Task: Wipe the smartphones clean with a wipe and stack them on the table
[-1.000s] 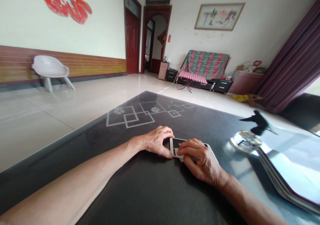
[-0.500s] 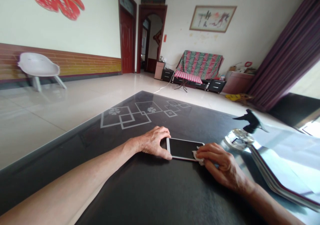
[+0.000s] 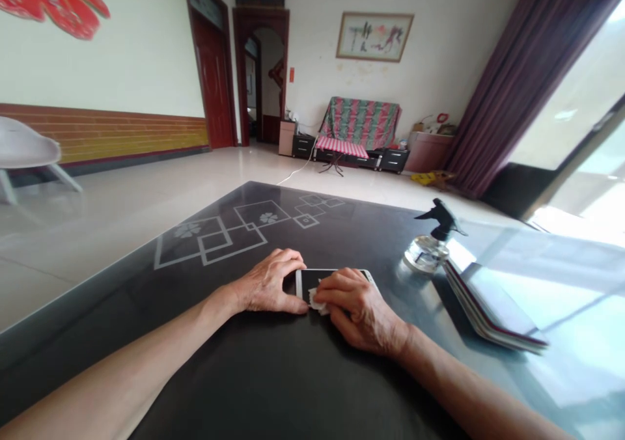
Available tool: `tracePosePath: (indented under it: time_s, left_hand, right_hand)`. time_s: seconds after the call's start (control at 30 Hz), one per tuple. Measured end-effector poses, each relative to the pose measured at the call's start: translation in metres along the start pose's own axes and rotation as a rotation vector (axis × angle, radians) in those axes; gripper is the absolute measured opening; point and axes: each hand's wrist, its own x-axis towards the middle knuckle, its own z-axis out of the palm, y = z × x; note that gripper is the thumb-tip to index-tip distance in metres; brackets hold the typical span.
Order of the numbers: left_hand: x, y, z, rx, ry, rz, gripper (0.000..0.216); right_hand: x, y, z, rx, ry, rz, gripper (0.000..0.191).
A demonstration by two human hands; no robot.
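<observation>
A white-framed smartphone (image 3: pixel 307 278) with a dark screen lies flat on the black table (image 3: pixel 234 368). My left hand (image 3: pixel 271 285) grips its left end, fingers at the far corner and thumb at the near one. Pinched in my right hand (image 3: pixel 361 310) is a crumpled white tissue (image 3: pixel 318 304), pressed on the left part of the screen. That hand covers much of the phone; the far right corner still shows beyond it.
To the right stands a clear spray bottle (image 3: pixel 427 251) with a black trigger head. A stack of folders or books (image 3: pixel 493 310) lies close by it. Beyond the table are a white chair (image 3: pixel 27 144) and a small striped table (image 3: pixel 342 146).
My right hand has slid the tissue leftward across the screen, from the phone's right end towards its left. My left hand keeps its hold. The camera view has turned right.
</observation>
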Motion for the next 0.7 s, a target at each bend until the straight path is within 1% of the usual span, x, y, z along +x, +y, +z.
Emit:
tracePosePath:
  time_s: [0.13,0.3,0.5,0.6,0.7]
  left_hand:
    - [-0.001,0.003,-0.002,0.015,-0.002,-0.010,0.059]
    - [-0.001,0.007,-0.005,0.046,-0.031,-0.011,0.056]
    - [0.000,0.009,-0.005,0.069,-0.039,-0.011,0.054]
    - [0.001,0.009,-0.005,0.070,-0.042,0.001,0.052]
    - [0.000,0.008,-0.005,0.070,-0.025,0.009,0.051]
  right_hand:
    - [-0.008,0.004,0.000,0.017,0.062,0.032,0.023]
    - [-0.023,0.019,-0.011,0.022,0.098,0.070,0.022]
    - [-0.032,0.039,-0.025,0.004,0.089,0.077,0.022]
    - [-0.034,0.045,-0.027,-0.020,0.092,0.083,0.022]
    - [-0.037,0.052,-0.025,-0.067,0.121,0.129,0.021]
